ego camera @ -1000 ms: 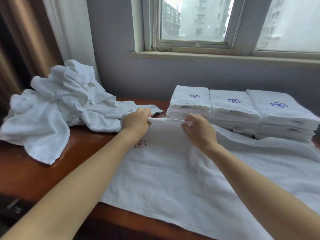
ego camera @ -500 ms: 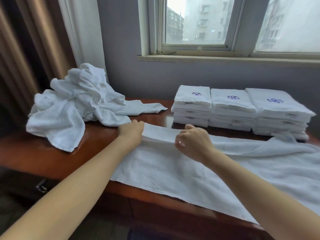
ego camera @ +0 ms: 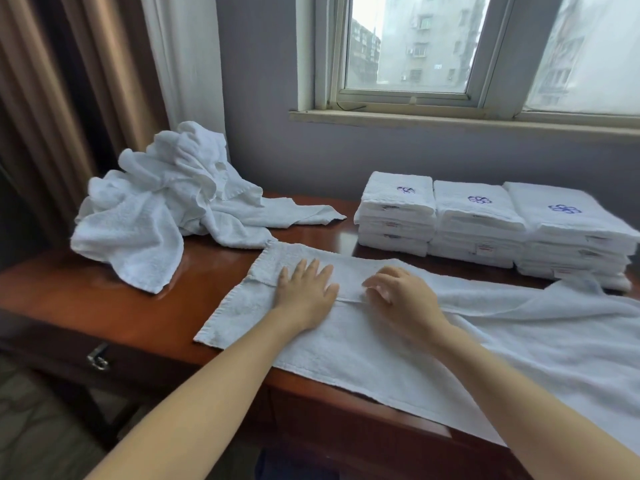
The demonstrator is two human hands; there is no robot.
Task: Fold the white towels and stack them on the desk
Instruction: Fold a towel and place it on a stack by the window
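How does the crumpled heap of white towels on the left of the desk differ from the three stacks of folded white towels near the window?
The crumpled heap of white towels lies loose and rumpled, while the three stacks of folded white towels are flat and squared. The heap shows no emblem; each stack has a purple embroidered emblem on top. One end of the heap trails across the brown wooden desk; the stacks sit tightly side by side. Both are white terry cloth on the same desk.

towel (ego camera: 398, 344) edge now folded flat
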